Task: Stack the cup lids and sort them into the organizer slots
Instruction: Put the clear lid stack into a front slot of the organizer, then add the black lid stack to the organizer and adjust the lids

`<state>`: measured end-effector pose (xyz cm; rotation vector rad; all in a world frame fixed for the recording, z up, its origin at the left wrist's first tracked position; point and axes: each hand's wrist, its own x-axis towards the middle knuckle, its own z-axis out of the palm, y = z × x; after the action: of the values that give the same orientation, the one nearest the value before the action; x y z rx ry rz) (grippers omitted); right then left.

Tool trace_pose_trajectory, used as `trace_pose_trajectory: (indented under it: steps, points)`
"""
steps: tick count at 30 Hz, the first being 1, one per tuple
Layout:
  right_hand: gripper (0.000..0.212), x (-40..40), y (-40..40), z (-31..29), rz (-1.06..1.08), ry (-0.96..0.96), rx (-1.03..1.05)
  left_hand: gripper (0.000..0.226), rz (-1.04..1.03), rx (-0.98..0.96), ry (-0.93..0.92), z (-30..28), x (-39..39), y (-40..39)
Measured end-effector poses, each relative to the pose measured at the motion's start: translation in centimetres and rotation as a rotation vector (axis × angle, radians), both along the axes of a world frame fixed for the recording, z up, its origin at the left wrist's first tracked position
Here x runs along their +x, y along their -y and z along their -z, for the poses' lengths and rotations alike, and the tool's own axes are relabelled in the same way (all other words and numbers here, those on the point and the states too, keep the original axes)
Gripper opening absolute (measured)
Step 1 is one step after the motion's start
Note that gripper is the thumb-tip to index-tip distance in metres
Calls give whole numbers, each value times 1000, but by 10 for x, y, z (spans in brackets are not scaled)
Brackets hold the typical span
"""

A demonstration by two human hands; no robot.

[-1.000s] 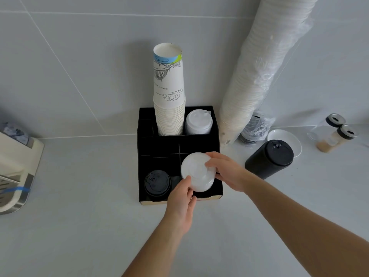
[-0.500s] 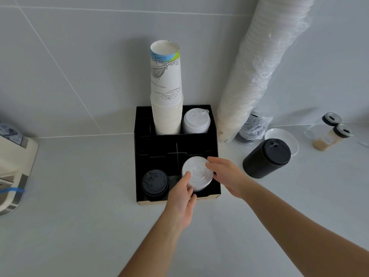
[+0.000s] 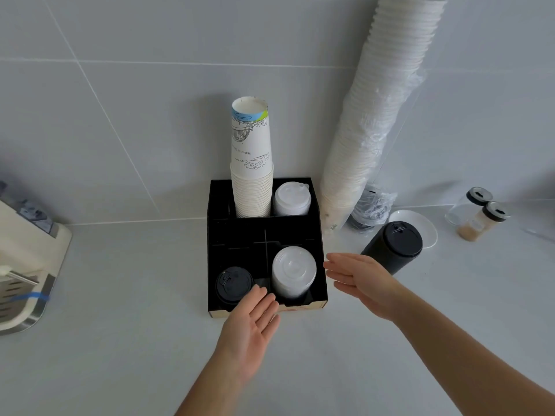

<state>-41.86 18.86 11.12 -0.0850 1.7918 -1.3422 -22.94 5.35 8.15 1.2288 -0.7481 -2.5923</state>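
Now both hands are spread and empty: the left hand (image 3: 250, 322) before the organizer (image 3: 318, 232), the right hand (image 3: 360, 280) beside it. The white lid stack (image 3: 293, 271) stands upright in the front-right slot. The loose black lid stack (image 3: 393, 246) lies on the table beyond the right hand, the nearer one.

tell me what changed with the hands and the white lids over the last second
Both hands let go: the left hand and right hand are now open and drawn back. The white lid stack went down into the organizer's front right slot. The black lids and paper cups stayed put.
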Motion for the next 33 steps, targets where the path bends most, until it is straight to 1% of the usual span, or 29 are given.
trace_pose_trajectory:
  steps: [5, 13, 19, 25, 30, 33]
  points:
    - [37, 1, -28, -6, 118, 39, -81, 43, -8, 24, -45, -3, 15, -1]
    - [32, -5, -76, -22, 301, 77, -157, 40, 28, 8, -80, -18, -6, -11]
    - [31, -28, -115, -22, 343, 39, -109, 35, 46, -35, 4, -20, -33, -23]
    - [31, -74, -154, -6, 383, 64, -90, 34, 49, -46, 62, -15, -66, -50]
    - [30, -111, -167, 8, 427, 80, -87, 33, 67, -65, 150, -6, -94, -71]
    - [28, -128, -165, 15, 402, 33, -47, 32, 117, -111, 190, -3, -117, -84]
